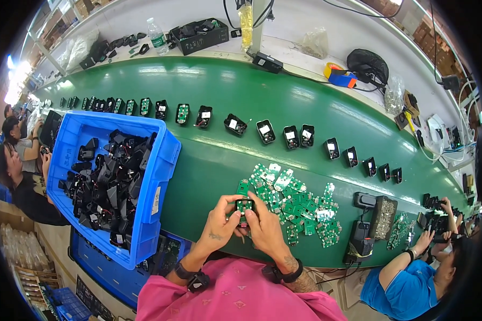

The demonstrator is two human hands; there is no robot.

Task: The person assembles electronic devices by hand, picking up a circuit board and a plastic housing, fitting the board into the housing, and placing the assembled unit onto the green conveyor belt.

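Both hands (246, 222) pinch small black housing (245, 206), open face up toward camera.

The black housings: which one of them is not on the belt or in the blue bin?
The black housing held between the left hand and the right hand. It is lifted above the green belt, just left of the pile of green circuit boards.
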